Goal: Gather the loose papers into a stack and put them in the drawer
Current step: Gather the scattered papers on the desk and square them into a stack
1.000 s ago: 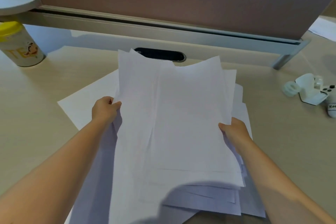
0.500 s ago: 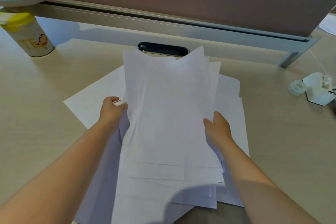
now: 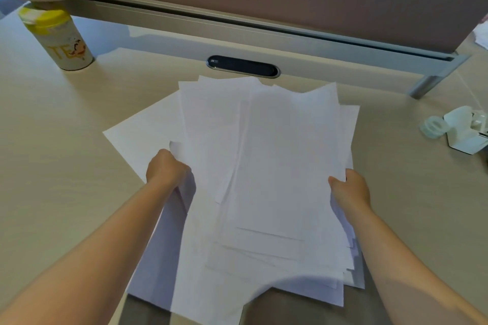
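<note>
- The papers [image 3: 264, 166] are plain white sheets in a loose, fanned pile at the centre of the frame, on the pale wood-grain table [image 3: 52, 153]; their far corners splay out unevenly and the near edges are staggered.
- One sheet lies flat under the pile and juts toward the left of the frame.
- The left hand [image 3: 166, 169] is closed on the pile's left edge, fingers curled under the sheets.
- The right hand [image 3: 348, 188] pinches the right edge, thumb on top and fingers beneath.
- Compared with half a second ago, the hands are wider apart and the pile is spread broader and lies lower.
- At upper left stands a yellow-lidded can [image 3: 58, 37]; its print is partly unreadable.
- Small white objects [image 3: 459, 129] at the right edge are cut off and hard to identify.
- No drawer shows.
</note>
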A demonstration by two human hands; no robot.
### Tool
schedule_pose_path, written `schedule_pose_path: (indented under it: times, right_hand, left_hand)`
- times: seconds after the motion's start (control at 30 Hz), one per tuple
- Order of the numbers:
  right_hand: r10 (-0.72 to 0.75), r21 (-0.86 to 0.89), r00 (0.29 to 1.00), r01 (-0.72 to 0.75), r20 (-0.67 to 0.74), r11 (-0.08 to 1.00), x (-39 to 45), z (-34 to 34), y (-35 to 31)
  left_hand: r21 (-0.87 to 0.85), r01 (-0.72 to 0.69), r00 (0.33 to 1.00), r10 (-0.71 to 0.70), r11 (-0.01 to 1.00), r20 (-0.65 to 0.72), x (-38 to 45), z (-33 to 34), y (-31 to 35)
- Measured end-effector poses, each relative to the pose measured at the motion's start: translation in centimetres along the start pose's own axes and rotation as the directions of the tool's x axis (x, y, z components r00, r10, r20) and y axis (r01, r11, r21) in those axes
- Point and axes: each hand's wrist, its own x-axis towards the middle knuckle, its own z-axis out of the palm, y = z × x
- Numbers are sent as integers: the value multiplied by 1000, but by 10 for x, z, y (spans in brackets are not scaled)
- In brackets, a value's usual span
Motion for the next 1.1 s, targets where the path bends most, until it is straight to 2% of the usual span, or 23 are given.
schedule_pose_path:
  times: [0.03, 0.1, 0.27, 0.43, 0.53, 0.57, 0.63, 0.73, 0.83, 0.97, 1.03, 1.1]
  right_hand:
    - [-7, -86, 1000, 7, 2, 996, -1, -1, 4]
    - [-48, -150, 998, 53, 31, 987, -5, 1, 10]
    - [-192, -199, 960, 232, 203, 952, -15, 17, 7]
    - [-228, -41, 908, 258, 351, 965, -22, 26, -15]
    - [-183, 76, 945, 168, 270, 983, -19, 29, -22]
    - [-168, 64, 961, 157, 219, 985, -16, 28, -24]
    - [-162, -32, 974, 169, 155, 985, -11, 27, -26]
    - [-115, -153, 979, 141, 167, 978, -4, 26, -27]
    - [-128, 27, 952, 126, 277, 992, -6, 33, -34]
    - [-204, 272, 913, 108, 354, 956, -12, 44, -35]
    - [-216, 288, 921, 121, 323, 950, -10, 41, -34]
    - [-215, 121, 947, 191, 237, 974, -4, 34, -33]
  left_hand:
    - [10, -19, 1000, 19, 1000, 2, 0, 2, 1]
    - [6, -64, 998, 64, 998, -4, 2, 6, 2]
    - [-209, -81, 997, 78, 975, -25, 12, 16, 3]
    - [-452, 8, 996, 32, 892, 81, 8, 18, 28]
    - [-655, 142, 987, -60, 742, 147, 6, 13, 36]
    - [-665, 157, 983, -47, 730, 180, 4, 12, 35]
    - [-606, 139, 972, 9, 783, 236, 2, 9, 28]
    - [-470, 74, 959, 66, 879, 275, -7, 10, 23]
    - [-367, -27, 951, 138, 930, 278, -17, 14, 27]
    - [-423, 20, 959, 103, 906, 264, -22, 13, 23]
    - [-443, 36, 976, 65, 896, 209, -23, 10, 21]
    - [-436, 1, 989, 65, 900, 135, -21, 7, 18]
